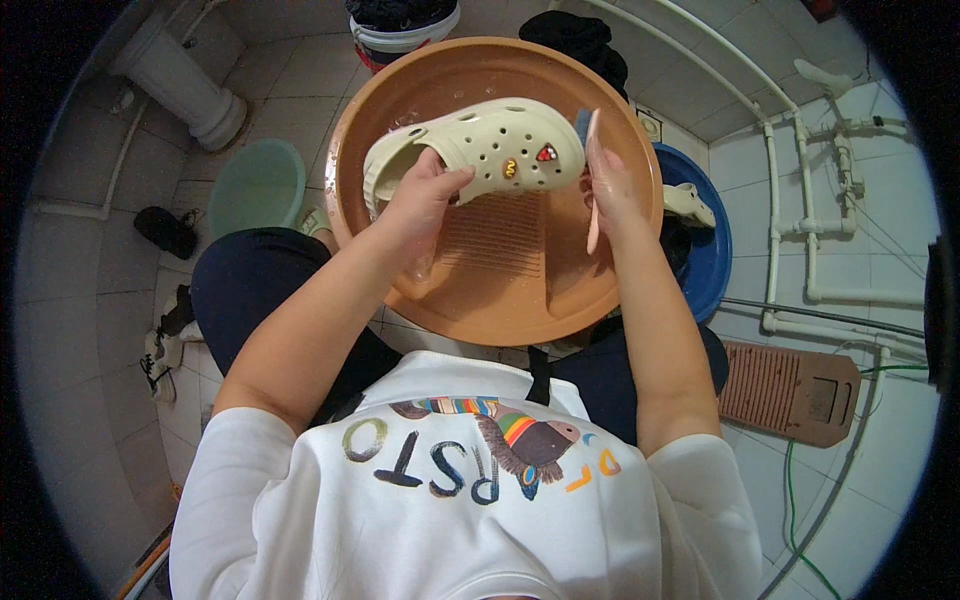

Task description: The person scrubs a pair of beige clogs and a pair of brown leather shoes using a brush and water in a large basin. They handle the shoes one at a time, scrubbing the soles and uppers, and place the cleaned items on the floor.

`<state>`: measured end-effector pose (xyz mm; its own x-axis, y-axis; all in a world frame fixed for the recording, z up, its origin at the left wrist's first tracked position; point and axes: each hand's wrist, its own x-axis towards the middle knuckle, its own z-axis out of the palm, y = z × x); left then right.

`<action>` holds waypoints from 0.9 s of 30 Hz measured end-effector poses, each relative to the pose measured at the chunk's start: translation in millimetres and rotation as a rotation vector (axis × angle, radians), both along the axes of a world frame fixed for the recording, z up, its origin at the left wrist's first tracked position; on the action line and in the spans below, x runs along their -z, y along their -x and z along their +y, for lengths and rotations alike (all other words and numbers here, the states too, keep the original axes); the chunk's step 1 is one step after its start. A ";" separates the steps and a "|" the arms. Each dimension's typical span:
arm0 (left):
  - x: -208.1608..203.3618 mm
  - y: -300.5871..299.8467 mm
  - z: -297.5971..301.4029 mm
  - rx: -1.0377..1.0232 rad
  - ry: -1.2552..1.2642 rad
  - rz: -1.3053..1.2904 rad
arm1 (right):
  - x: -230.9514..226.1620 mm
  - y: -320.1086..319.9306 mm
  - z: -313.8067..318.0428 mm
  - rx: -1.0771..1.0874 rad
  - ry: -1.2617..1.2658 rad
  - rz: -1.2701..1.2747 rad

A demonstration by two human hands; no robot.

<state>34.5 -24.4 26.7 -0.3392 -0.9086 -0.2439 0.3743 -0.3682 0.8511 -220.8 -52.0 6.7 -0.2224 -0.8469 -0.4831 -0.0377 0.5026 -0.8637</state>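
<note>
A cream clog [500, 150] with round holes and two small charms is held up over a large orange-brown basin [345, 140]. My left hand [428, 195] grips it at the foot opening, thumb on the outside. My right hand [612, 190] is closed around a pink scrubbing brush [595, 180], whose blue-grey bristles touch or nearly touch the clog's toe. Below the clog, the basin shows a ribbed washboard surface [490, 240]. The fingers of my left hand inside the clog are partly hidden.
At right, a blue tub [715, 265] holds another cream clog [690, 205] and dark items. A brown washboard [790, 393] lies beside my right leg. A pale green basin [258, 185] stands left. White pipes [775, 220] run along the right wall; a bucket [405, 35] stands behind.
</note>
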 end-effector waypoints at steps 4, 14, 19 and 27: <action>0.2 10.8 -1.9 -0.075 0.068 -0.014 | 99.7 37.6 -8.1 -0.083 0.026 0.511; 27.8 19.8 -4.5 -0.056 -0.062 -0.199 | 58.2 -5.2 6.4 -0.138 0.224 0.634; 35.8 30.6 -10.3 -0.103 -0.207 0.071 | -2.2 -71.0 31.3 -0.260 0.316 0.432; 31.8 60.1 9.2 -0.061 -0.223 0.117 | -0.1 -78.8 15.6 -0.381 0.189 0.752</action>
